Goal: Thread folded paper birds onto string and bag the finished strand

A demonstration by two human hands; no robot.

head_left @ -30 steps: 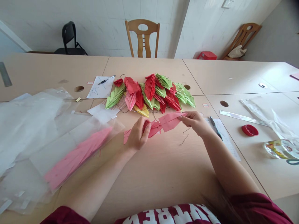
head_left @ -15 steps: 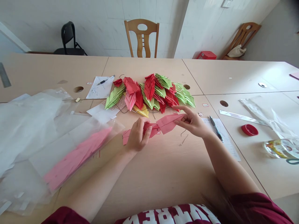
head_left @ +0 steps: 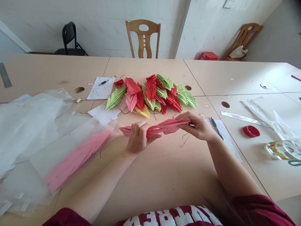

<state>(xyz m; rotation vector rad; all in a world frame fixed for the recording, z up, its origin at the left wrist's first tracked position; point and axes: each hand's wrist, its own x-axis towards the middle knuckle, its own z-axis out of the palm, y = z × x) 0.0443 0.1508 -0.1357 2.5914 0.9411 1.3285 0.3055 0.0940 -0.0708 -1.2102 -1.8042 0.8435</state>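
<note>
A strip of folded pink paper (head_left: pixel 170 125) is stretched between both hands above the table. My left hand (head_left: pixel 139 135) is closed around its left part, thumb along the lower edge, and a pink end sticks out past the knuckles. At the right end, my right hand (head_left: pixel 196 125) pinches the paper between thumb and fingers. Just beyond lie bundles of folded paper: red ones (head_left: pixel 150 88), green ones (head_left: pixel 187 96) and a yellow one (head_left: pixel 143 111), with thin dark wires around them. Small bent wires (head_left: pixel 185 141) rest on the table below my right hand.
Clear plastic bags (head_left: pixel 30 128) spread over the left side, one holding pink paper sheets (head_left: pixel 80 160). A written sheet with a pen (head_left: pixel 105 82) lies behind. Rightward are another pen (head_left: pixel 216 128), a red ring (head_left: pixel 251 131), a clear cup (head_left: pixel 283 149) and a plastic strip (head_left: pixel 244 118).
The pink paper has tilted from showing its broad face to showing its folded edges. My right hand has shifted slightly right, its index finger now lowered onto the paper.
</note>
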